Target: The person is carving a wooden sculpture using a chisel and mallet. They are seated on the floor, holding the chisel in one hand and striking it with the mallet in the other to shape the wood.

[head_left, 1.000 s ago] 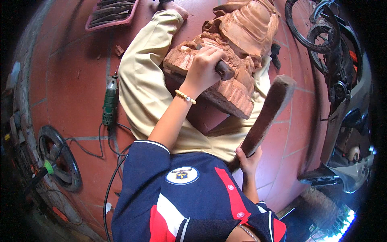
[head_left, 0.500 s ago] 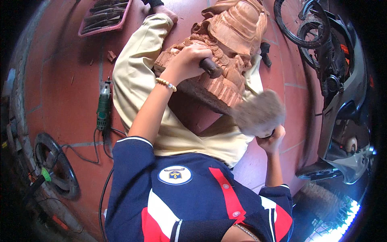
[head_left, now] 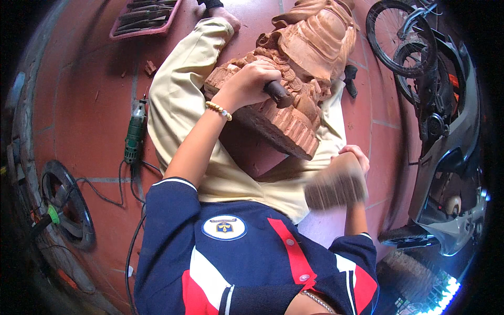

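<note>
A reddish-brown carved wooden statue (head_left: 310, 47) lies between my outstretched legs, its ridged base toward me. My left hand (head_left: 251, 84) is closed round a chisel (head_left: 279, 94) and rests against the carving. The chisel's dark handle end sticks out toward the right, while its blade is hidden behind my hand. Off the base's near right corner, my right hand (head_left: 356, 156) grips a wooden mallet (head_left: 336, 184). The mallet's blocky head is smeared by motion and stands apart from the chisel; it covers part of my right wrist.
A green corded rotary tool (head_left: 135, 131) lies on the red tiles left of my leg. Beyond it stands a pink basket (head_left: 142, 32) of several chisels. A loose wheel (head_left: 67, 205) sits at lower left. On the right are a bicycle wheel (head_left: 371, 31) and a motorbike (head_left: 446, 142).
The mallet head has swung down toward me, and my right hand has risen a little. My left hand keeps the chisel on the statue. The whole view has shifted slightly.
</note>
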`<state>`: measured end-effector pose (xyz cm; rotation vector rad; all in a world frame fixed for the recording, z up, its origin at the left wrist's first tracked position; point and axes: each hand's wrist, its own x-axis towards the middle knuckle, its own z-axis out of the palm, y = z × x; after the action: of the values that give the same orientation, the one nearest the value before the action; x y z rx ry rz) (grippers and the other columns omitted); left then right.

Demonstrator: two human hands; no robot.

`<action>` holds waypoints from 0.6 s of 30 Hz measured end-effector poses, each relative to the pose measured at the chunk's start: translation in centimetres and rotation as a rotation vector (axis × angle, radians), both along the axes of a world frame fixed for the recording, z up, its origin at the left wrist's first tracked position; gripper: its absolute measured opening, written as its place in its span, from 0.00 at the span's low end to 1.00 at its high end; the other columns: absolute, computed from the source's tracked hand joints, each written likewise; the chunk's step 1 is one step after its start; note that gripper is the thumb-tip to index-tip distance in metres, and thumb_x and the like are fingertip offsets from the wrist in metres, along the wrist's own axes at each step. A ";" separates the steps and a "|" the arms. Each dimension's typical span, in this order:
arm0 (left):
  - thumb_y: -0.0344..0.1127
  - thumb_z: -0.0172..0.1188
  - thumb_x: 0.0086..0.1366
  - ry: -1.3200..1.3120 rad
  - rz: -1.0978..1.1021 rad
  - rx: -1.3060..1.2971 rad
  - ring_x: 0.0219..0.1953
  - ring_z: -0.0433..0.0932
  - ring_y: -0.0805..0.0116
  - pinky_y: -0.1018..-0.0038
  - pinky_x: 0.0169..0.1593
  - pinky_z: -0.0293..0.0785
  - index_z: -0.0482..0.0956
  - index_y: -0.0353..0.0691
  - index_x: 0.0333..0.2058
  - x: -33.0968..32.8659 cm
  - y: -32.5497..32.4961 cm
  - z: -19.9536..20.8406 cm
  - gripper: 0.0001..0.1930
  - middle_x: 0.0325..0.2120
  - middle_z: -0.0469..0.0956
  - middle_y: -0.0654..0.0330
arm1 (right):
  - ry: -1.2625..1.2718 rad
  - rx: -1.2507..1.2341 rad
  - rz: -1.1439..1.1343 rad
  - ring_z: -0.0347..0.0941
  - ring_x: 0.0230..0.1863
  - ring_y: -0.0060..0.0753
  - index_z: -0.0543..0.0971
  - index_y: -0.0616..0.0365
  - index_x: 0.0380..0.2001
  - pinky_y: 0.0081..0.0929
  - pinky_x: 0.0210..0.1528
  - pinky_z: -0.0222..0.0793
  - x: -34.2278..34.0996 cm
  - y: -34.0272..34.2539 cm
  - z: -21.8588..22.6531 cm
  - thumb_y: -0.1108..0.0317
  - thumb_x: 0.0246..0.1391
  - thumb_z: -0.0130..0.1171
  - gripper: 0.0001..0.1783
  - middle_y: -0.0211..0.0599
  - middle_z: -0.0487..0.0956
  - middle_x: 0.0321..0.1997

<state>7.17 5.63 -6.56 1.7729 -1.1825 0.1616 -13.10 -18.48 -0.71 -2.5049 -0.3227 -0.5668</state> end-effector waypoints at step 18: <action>0.26 0.57 0.32 -0.021 0.037 -0.021 0.34 0.71 0.62 0.69 0.43 0.64 0.69 0.42 0.19 -0.1 -0.2 -0.2 0.10 0.23 0.73 0.60 | 0.316 -0.232 -0.104 0.70 0.22 0.47 0.71 0.61 0.27 0.31 0.24 0.66 3.3 0.0 1.1 0.68 0.24 0.63 0.20 0.45 0.72 0.20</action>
<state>7.08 5.46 -6.72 1.7796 -1.1594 0.2139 -9.78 -18.50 0.41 -2.7947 -0.1444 -0.1726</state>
